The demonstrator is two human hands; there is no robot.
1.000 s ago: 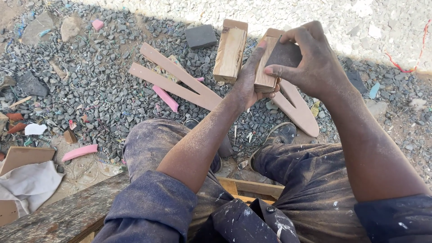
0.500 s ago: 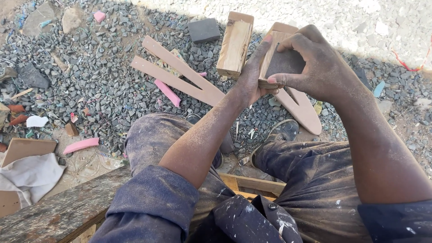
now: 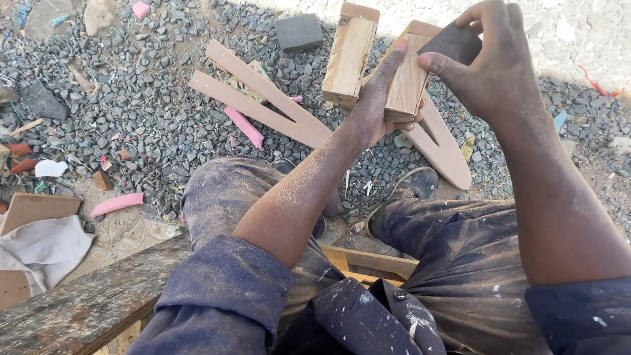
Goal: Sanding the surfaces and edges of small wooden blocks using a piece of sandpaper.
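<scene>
Head view: your left hand (image 3: 378, 108) grips the wooden block (image 3: 409, 75) from below — held above the gravel (image 3: 151, 125); your right hand (image 3: 490, 69) pinches a dark sanding pad (image 3: 450, 43) against its upper end.

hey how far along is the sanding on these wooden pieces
Looks done: two forked flat wooden pieces lie shaped on the gravel. In hand: the left hand grips a wooden block while the right hand holds a dark abrasive pad at its top edge. Possibly left: a second wooden block lies untouched beside it; its finish can't be judged.
</scene>
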